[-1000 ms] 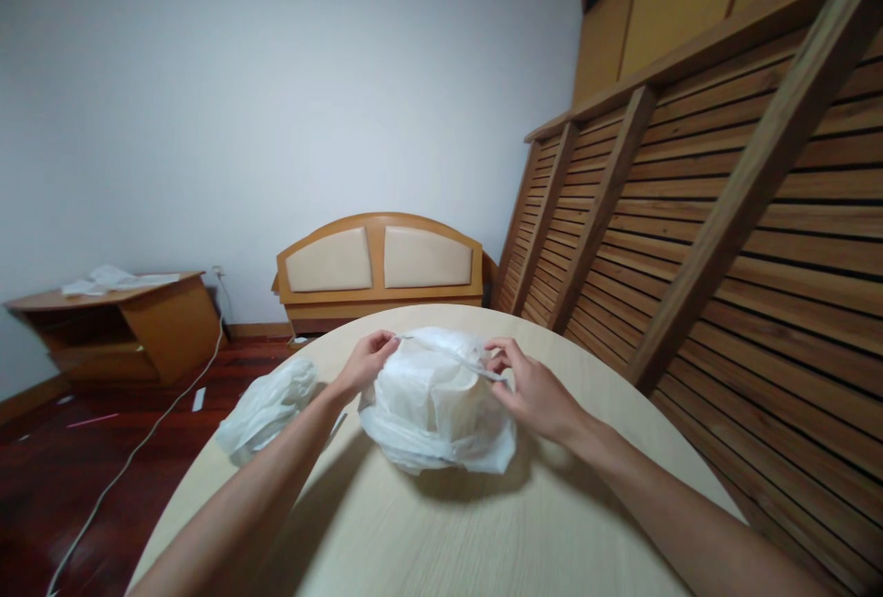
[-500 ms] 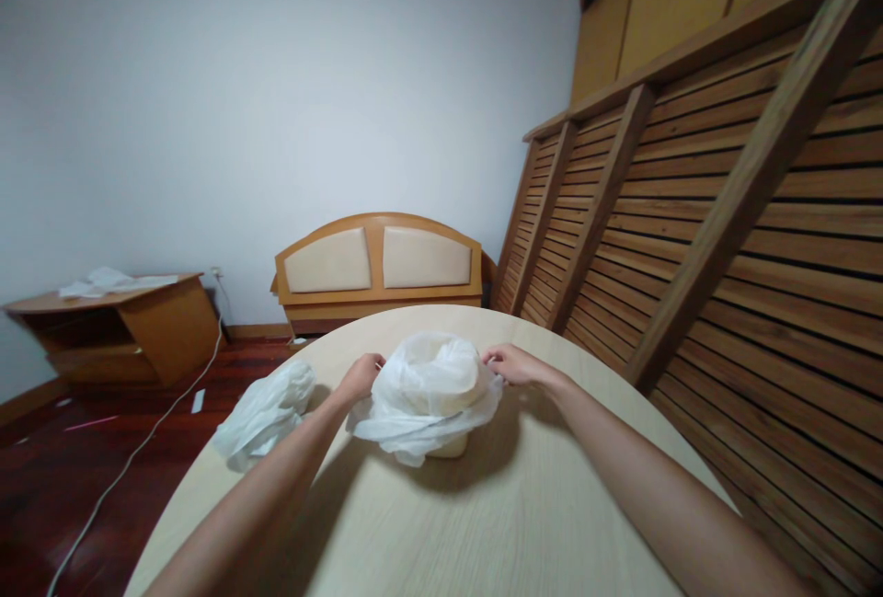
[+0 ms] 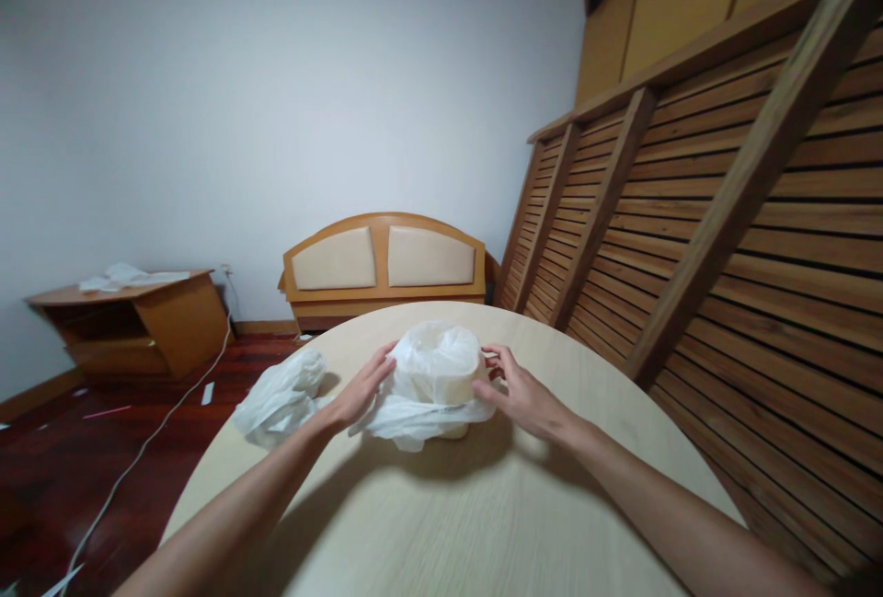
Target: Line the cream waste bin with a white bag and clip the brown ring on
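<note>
A white plastic bag (image 3: 436, 353) is draped over a round, cream-coloured container (image 3: 455, 432) on the table. The film dips in at the top and hangs in loose folds around the sides; only a little of the container's base shows below. At its left side lies my left hand (image 3: 367, 384), fingers stretched along the bag. My right hand (image 3: 519, 392) is at the right side, thumb and fingers apart and slightly curled, fingertips at the bag's edge. A second crumpled white plastic bag (image 3: 282, 395) lies left of my left forearm.
The round, light wood table (image 3: 441, 523) fills the foreground. Beyond it stands a padded headboard (image 3: 383, 258) by the wall. Slatted wooden panels (image 3: 690, 238) lean on the right. At left are a low cabinet (image 3: 172, 321) and a cable (image 3: 148, 445) on the dark floor.
My fingers have loosened from the bag's edges and now lie against its sides. The bag sits closer around the container's top, its folds lower on the right. The view has shifted slightly.
</note>
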{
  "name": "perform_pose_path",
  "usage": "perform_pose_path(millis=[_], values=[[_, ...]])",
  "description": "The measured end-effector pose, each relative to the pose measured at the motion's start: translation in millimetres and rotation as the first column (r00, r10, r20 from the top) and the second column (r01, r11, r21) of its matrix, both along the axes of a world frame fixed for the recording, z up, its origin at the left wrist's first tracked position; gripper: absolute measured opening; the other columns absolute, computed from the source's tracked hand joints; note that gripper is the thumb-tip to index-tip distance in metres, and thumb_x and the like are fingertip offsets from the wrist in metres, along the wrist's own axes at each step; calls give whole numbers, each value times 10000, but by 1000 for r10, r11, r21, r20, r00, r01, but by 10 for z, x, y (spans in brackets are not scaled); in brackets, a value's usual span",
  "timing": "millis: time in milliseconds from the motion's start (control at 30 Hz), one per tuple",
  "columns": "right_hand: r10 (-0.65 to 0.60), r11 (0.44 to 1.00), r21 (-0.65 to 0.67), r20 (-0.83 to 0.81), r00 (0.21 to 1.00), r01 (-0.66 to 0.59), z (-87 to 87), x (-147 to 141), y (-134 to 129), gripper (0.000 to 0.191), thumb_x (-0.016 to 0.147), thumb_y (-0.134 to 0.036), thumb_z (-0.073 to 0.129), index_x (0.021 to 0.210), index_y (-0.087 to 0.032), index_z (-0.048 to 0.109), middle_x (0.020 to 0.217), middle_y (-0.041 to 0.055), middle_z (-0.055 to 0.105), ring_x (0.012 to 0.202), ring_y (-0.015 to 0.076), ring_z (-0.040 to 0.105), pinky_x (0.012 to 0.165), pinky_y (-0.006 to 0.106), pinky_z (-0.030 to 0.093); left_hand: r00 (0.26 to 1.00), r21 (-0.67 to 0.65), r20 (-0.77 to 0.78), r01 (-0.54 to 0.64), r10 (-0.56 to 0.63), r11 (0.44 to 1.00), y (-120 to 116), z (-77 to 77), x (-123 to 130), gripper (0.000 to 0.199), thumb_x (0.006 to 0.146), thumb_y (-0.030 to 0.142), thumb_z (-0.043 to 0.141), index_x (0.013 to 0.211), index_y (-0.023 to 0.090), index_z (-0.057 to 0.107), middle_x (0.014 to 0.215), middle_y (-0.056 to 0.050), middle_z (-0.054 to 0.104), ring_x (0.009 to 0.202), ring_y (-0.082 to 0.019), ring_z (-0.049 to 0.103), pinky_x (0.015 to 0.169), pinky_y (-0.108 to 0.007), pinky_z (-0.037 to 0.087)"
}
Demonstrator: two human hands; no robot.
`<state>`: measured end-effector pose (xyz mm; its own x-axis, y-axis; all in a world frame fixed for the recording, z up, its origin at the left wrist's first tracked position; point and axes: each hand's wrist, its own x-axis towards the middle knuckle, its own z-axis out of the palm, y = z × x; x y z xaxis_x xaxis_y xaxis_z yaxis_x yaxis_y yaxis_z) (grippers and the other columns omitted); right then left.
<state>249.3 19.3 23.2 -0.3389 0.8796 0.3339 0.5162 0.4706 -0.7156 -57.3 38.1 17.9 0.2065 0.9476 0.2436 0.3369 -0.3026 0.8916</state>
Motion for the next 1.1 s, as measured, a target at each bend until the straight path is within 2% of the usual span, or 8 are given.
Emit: perform_pose_path(millis=[100, 233, 433, 567, 667, 800, 933, 1100], values=[[-81, 971, 234, 134, 988, 48, -113, -57, -214, 623, 806, -554, 684, 1247, -190, 438, 1202, 158, 621, 1063, 288, 612, 915, 456, 476, 1000, 66, 5, 29, -29, 997, -182, -91, 64, 792, 871, 647, 499, 1485, 172, 346, 1554, -158, 389, 1436, -331, 347, 1181, -458, 283], [-80, 876, 476, 295, 952, -74, -215, -83, -348, 436, 781, -432, 735, 1075, -189, 523, 1052, 111, 645, 979, 286, 597, 882, 463, 460, 996, 41, 53, 77, -79, 996, -304, -202, 75, 839, 891, 592, 527, 1514, 160, 168, 1465, -206, 462, 1303, -322, 503, 1089, -479, 402], [-1, 675, 611, 561, 828, -413, -319, 21, -383, 126, 890, -149, 574, 1000, -203, 603, 836, 30, 642, 807, 194, 557, 805, 358, 417, 991, 22, -116, 68, -64, 997, -510, -308, -76, 988, 800, 482, 693, 1524, 204, 83, 1505, -225, 362, 1232, -308, 548, 1045, -488, 443], [22, 530, 574, 727, 687, -625, -419, 137, -445, 214, 975, -135, 455, 843, -209, 606, 744, 8, 601, 685, 156, 486, 623, 311, 312, 951, 19, -297, 99, -89, 995, -679, -383, -171, 1123, 693, 343, 773, 1544, 193, 57, 1519, -213, 374, 1282, -325, 525, 1106, -486, 394], [57, 569, 480, 787, 614, -668, -447, 248, -506, 209, 958, -153, 474, 792, -204, 590, 759, 18, 607, 684, 157, 490, 587, 323, 256, 893, 70, -448, -7, 37, 998, -739, -429, -222, 1007, 695, 276, 717, 1535, 147, 177, 1532, -216, 380, 1364, -363, 447, 1141, -473, 342], [126, 763, 298, 802, 584, -574, -368, 430, -496, 58, 855, -209, 572, 807, -202, 604, 787, 26, 643, 689, 163, 544, 595, 316, 267, 827, 12, -544, -164, 144, 986, -674, -437, -305, 976, 736, 235, 618, 1553, 108, 101, 1395, -229, 520, 1161, -337, 615, 998, -452, 459], [47, 919, 239, 724, 688, -313, -210, 504, -386, 240, 920, -339, 531, 737, -201, 601, 704, 19, 662, 619, 161, 573, 580, 301, 262, 902, -53, -414, -160, 124, 986, -498, -320, -330, 1088, 632, 370, 766, 1522, 119, 193, 1345, -239, 538, 1033, -302, 657, 873, -420, 532], [-168, 954, 299, 453, 875, 29, -34, 235, -327, 374, 849, -561, 620, 933, -199, 584, 761, 7, 671, 659, 179, 623, 594, 279, 317, 982, 85, -149, -100, 112, 991, -255, -98, -120, 684, 699, 463, 711, 1270, 163, 485, 1183, -160, 633, 966, -255, 660, 802, -401, 548]])
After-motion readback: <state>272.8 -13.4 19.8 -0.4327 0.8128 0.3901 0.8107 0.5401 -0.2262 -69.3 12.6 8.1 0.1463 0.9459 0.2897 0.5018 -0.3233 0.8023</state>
